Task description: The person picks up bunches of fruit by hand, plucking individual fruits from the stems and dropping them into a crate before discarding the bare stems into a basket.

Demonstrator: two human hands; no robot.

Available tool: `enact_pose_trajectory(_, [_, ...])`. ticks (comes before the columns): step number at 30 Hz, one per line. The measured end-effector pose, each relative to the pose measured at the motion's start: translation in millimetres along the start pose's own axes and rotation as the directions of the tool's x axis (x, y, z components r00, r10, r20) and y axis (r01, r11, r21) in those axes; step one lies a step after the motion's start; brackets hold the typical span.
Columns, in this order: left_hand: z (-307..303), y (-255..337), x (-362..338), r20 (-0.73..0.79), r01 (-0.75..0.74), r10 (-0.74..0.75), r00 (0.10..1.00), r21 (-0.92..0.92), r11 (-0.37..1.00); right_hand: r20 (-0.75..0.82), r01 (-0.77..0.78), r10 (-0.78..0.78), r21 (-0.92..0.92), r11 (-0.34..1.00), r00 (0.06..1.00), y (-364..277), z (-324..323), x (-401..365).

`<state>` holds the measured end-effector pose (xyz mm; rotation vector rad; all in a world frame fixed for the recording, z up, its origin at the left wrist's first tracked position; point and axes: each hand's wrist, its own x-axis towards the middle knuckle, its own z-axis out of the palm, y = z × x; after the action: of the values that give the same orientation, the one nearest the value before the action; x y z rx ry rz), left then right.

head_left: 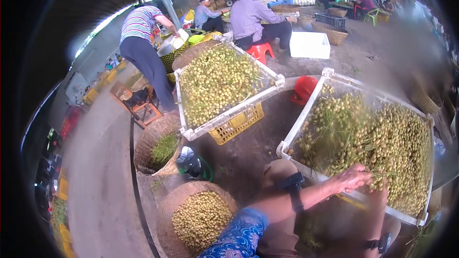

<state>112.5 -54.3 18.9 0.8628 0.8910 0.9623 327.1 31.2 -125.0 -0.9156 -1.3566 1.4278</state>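
My left hand (354, 177), below a blue patterned sleeve (244, 229), is closed with its fingertips pinching thin green stems (380, 174). It is over the near edge of a white-framed tray (306, 117) full of small round yellow-brown fruits (401, 148). Beside it, my right hand (379, 195) comes up from below, close to the same stems; it is blurred, so its fingers cannot be made out. Leafy green stalks (337, 119) with fruits attached lie in the left part of this tray.
A second white-framed tray of fruits (215, 81) rests on a yellow crate (236, 124). At lower left are a wicker basket (165, 210) of loose fruits and another basket (143, 153) with green stems. A white box (310, 45) is farther back, and several people work nearby.
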Motion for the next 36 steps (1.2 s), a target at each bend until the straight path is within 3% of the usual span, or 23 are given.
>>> enact_pose_trajectory(1, [-0.1,-1.3,1.1,0.032,-0.015,0.017,0.999,-0.058,0.998,0.072,-0.159,0.142,0.393,0.906,0.987,-15.1,12.0,-0.3])
enact_pose_trajectory(2, [-0.5,-4.1,2.5,0.062,-0.027,0.035,0.997,-0.119,0.993,0.197,-0.311,0.244,0.702,0.641,0.949,-37.9,31.2,-2.8])
enact_pose_trajectory(3, [-3.7,-9.6,7.5,0.075,-0.029,0.039,0.996,-0.131,0.991,0.204,-0.311,0.238,0.700,0.643,0.950,-38.2,41.3,-4.3])
enact_pose_trajectory(5, [-3.9,-14.9,12.9,0.028,-0.023,0.028,0.999,-0.144,0.989,0.024,-0.149,0.184,0.693,0.705,0.983,-30.0,53.7,-7.5])
enact_pose_trajectory(8, [-5.7,-15.8,15.5,-0.025,-0.009,0.006,1.000,-0.130,0.991,0.076,-0.256,0.282,0.683,0.684,0.956,-15.7,35.6,-6.5])
enact_pose_trajectory(9, [-5.9,-14.2,14.5,-0.027,-0.002,-0.001,1.000,-0.120,0.993,0.157,-0.251,0.200,0.720,0.647,0.967,17.6,9.1,1.4])
enact_pose_trajectory(12, [-5.2,-17.9,17.7,-0.075,0.004,-0.011,0.997,-0.088,0.996,0.051,-0.256,0.317,0.718,0.647,0.947,-57.7,56.1,-13.1])
enact_pose_trajectory(13, [-5.1,-20.9,19.7,-0.122,0.007,-0.015,0.992,-0.064,0.998,0.052,-0.257,0.318,0.717,0.648,0.947,-52.2,52.4,-8.4])
enact_pose_trajectory(15, [-6.6,-26.3,22.8,-0.113,-0.003,0.000,0.994,-0.024,1.000,-0.033,-0.256,0.320,0.523,0.813,0.947,-35.3,39.3,5.5])
enact_pose_trajectory(18, [-10.8,-30.5,24.9,-0.090,-0.015,0.014,0.996,-0.005,1.000,0.035,-0.227,0.249,0.549,0.804,0.968,-39.5,31.6,3.1])
enact_pose_trajectory(19, [-12.0,-31.5,25.5,-0.075,-0.020,0.018,0.997,-0.029,0.999,-0.122,-0.210,0.328,0.556,0.805,0.937,-52.4,42.5,0.8])
enact_pose_trajectory(24, [-10.0,-33.0,23.5,-0.064,-0.038,0.038,0.997,-0.007,0.999,-0.296,-0.206,0.340,0.402,0.892,0.893,-58.3,42.7,8.6])
enact_pose_trajectory(26, [-8.0,-32.6,22.4,-0.064,-0.050,0.050,0.997,-0.009,0.999,-0.299,-0.241,0.386,0.423,0.874,0.873,-48.9,40.0,13.5])
enact_pose_trajectory(27, [-9.0,-37.0,24.6,-0.104,-0.063,0.059,0.993,-0.040,0.997,-0.341,-0.140,0.333,0.482,0.865,0.879,-42.8,47.7,15.0])
enact_pose_trajectory(28, [-6.5,-41.2,26.1,-0.141,-0.073,0.062,0.988,-0.073,0.995,-0.280,-0.159,0.394,0.602,0.782,0.876,-41.8,46.4,18.6])
enact_pose_trajectory(30, [-3.1,-37.1,22.2,-0.106,-0.087,0.079,0.991,-0.077,0.993,-0.266,-0.069,0.272,0.585,0.808,0.925,-35.9,50.2,9.9])
enact_pose_trajectory(32, [-1.1,-35.9,21.6,-0.155,-0.040,0.033,0.987,-0.045,0.998,-0.216,-0.134,0.312,0.582,0.802,0.925,-36.0,53.7,16.3])
enact_pose_trajectory(33, [-2.4,-36.0,19.3,-0.102,-0.119,0.126,0.987,0.072,0.990,-0.285,-0.106,0.374,0.655,0.748,0.883,-36.3,56.9,19.5])
enact_pose_trajectory(34, [-2.2,-35.4,18.1,-0.102,-0.117,0.124,0.987,0.068,0.991,-0.344,-0.067,0.439,0.720,0.691,0.830,-37.3,59.5,20.6])
enact_pose_trajectory(36, [-0.3,-28.6,15.9,-0.102,-0.028,0.025,0.994,-0.028,0.999,-0.303,-0.027,0.367,0.738,0.674,0.879,0.9,31.7,33.0])
